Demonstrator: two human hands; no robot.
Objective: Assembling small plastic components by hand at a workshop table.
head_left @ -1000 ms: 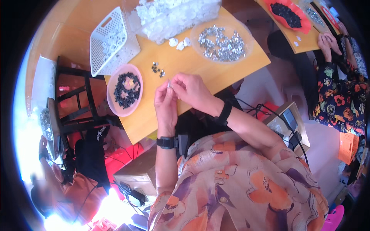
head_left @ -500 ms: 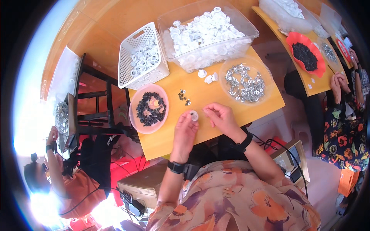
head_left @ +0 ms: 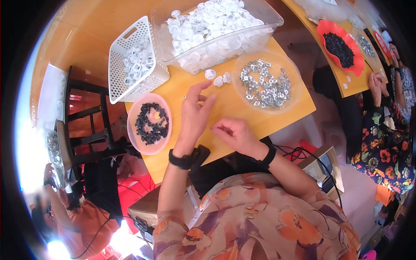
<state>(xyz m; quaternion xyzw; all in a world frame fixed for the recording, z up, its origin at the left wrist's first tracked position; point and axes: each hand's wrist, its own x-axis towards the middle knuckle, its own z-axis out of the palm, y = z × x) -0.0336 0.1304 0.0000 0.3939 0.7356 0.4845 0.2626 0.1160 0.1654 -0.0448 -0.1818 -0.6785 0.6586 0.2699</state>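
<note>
On the table (head_left: 174, 92), just in front of the clear bin (head_left: 265, 28) at the far edge, a loose white piece (head_left: 210, 74) is lying round face up, its long axis too small to make out; a white pair (head_left: 226, 77) is forming a line slanting toward the right edge. The left hand (head_left: 196, 115) is holding thumb and index finger apart, pointing toward them. Nearer the front edge, the right hand (head_left: 237, 135) is pinching its fingertips together, any contents impossible to tell.

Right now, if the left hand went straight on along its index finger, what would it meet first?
Most likely the loose white pieces just ahead of the left hand, though depth is unclear and it might pass above them.
</note>
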